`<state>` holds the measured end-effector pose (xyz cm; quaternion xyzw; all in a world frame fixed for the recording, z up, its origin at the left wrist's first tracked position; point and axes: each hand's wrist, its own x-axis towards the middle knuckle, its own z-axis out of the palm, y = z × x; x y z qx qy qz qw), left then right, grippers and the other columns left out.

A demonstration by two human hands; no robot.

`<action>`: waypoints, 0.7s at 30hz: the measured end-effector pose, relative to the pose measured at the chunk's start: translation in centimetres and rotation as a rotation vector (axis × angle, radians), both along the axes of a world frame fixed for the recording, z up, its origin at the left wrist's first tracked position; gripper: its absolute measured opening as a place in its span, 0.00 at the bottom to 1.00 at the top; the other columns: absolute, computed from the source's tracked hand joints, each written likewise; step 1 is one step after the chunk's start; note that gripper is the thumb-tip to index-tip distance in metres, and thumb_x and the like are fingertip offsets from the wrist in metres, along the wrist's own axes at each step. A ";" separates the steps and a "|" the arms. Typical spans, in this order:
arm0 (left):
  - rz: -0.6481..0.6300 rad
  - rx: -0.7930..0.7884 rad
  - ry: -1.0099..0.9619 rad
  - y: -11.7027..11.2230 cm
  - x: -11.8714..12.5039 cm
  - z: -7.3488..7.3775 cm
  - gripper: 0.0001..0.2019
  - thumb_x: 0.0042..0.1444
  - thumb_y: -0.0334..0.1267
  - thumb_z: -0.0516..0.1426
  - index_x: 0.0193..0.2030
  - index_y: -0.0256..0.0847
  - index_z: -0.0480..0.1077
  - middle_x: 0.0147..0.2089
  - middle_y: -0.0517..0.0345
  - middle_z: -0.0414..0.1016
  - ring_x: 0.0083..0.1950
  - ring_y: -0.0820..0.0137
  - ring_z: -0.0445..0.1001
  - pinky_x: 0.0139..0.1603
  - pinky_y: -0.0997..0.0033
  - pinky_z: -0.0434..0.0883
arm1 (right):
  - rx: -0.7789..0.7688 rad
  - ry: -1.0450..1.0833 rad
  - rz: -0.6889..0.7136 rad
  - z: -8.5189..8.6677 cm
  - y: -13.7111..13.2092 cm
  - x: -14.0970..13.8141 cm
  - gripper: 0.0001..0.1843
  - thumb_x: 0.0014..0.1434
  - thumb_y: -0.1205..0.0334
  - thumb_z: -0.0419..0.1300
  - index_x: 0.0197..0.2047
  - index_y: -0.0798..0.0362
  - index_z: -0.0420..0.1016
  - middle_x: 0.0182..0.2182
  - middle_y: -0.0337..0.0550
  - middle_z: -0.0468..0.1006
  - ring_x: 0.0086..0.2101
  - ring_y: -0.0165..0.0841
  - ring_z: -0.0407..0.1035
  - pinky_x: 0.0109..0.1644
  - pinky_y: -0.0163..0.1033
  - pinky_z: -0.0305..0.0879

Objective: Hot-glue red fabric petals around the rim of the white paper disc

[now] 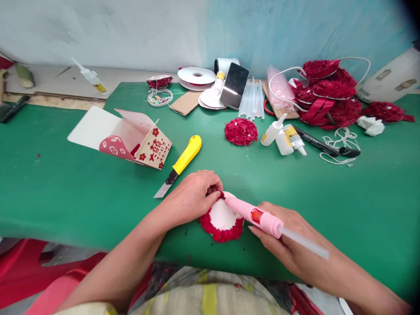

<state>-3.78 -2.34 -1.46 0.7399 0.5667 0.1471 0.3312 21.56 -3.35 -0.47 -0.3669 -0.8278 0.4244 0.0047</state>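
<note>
A round white disc (pixel 222 215) lies on the table before me, with gathered red ribbon (pixel 225 235) around much of its edge. My left hand (pixel 195 194) is closed at the disc's upper left, thumb and fingers pinching the ribbon there. In my right hand (pixel 292 238) is a pink hot glue gun (pixel 241 207), a clear glue stick (pixel 306 243) sticking out of its back. Its nozzle points at the ribbon by my left fingertips; whether it touches is too small to tell. The fingers behind the gun are partly hidden.
Left of my hands lie a yellow utility knife (pixel 187 155), blade out, and an open printed box (pixel 131 140). Farther back are a finished red rosette (pixel 241 131), glue bottles (pixel 284 139), glue sticks (pixel 252 100), a phone (pixel 234 85), a ribbon spool (pixel 197 76) and piled red rosettes (pixel 337 94).
</note>
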 end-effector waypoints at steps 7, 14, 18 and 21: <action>0.013 -0.010 0.006 0.0 0.1 0.0 0.05 0.56 0.30 0.53 0.33 0.39 0.70 0.32 0.59 0.70 0.33 0.72 0.67 0.35 0.72 0.65 | 0.060 0.000 0.051 0.1 -0.1 0.1 0.10 0.70 0.61 0.44 0.34 0.50 0.55 0.32 0.37 0.64 0.30 0.31 0.58 0.33 0.39 0.50; 0.012 -0.011 0.009 0.1 -0.1 0.0 0.05 0.56 0.30 0.53 0.33 0.40 0.70 0.33 0.60 0.70 0.33 0.72 0.67 0.35 0.72 0.65 | 0.118 0.007 0.104 0.3 0.0 0.1 0.09 0.68 0.65 0.46 0.34 0.49 0.57 0.31 0.36 0.64 0.29 0.31 0.57 0.31 0.38 0.48; 0.006 -0.013 0.012 0.1 -0.1 0.1 0.05 0.56 0.30 0.53 0.33 0.40 0.69 0.33 0.60 0.69 0.34 0.72 0.67 0.35 0.72 0.64 | 0.124 -0.025 0.079 0.7 0.2 0.0 0.09 0.69 0.63 0.45 0.34 0.49 0.57 0.31 0.36 0.66 0.28 0.31 0.59 0.31 0.38 0.50; 0.001 -0.018 0.016 0.1 -0.2 0.2 0.05 0.57 0.30 0.53 0.34 0.40 0.69 0.33 0.60 0.69 0.34 0.71 0.67 0.35 0.72 0.64 | 0.104 -0.019 0.034 0.8 0.1 -0.1 0.10 0.70 0.61 0.45 0.34 0.49 0.58 0.31 0.36 0.67 0.29 0.31 0.62 0.32 0.38 0.54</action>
